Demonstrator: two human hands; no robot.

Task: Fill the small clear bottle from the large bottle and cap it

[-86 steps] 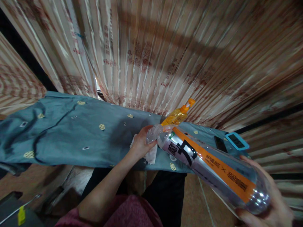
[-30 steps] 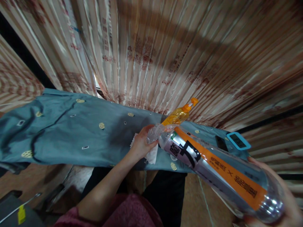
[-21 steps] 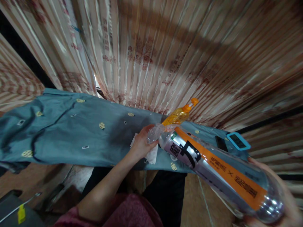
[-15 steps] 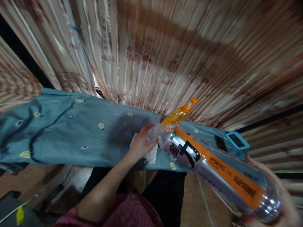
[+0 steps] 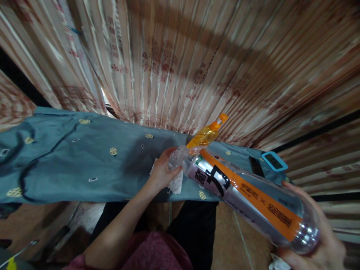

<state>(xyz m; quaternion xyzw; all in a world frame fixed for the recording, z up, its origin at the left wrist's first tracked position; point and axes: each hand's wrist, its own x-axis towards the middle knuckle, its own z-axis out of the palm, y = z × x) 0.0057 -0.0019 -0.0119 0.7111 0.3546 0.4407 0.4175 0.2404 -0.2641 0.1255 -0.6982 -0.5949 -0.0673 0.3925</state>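
A large clear plastic bottle (image 5: pixel 244 195) with an orange and silver label lies slantwise across the view, its narrow end towards the left. Around its base at the lower right, my right hand (image 5: pixel 317 236) is closed. At the other end, my left hand (image 5: pixel 163 168) is closed on a clear, crinkled plastic piece (image 5: pixel 178 156); whether this piece is part of the bottle I cannot tell. Just behind it is a pump bottle (image 5: pixel 204 135) of yellow liquid with an orange top, its lower part hidden. Beneath my left hand a white tissue (image 5: pixel 176 183) rests on the cloth.
A teal cloth (image 5: pixel 70 161) with pineapple prints covers the narrow table. On its right end lie a dark flat object (image 5: pixel 255 167) and a blue-framed device (image 5: pixel 274 161) with a display. Pleated curtains (image 5: pixel 174 56) hang close behind. A crumpled white item (image 5: pixel 278 263) shows low at the right.
The whole view has shifted slightly, so everything sits a little further left. Both hands keep the same holds, and the bottle keeps nearly the same slant.
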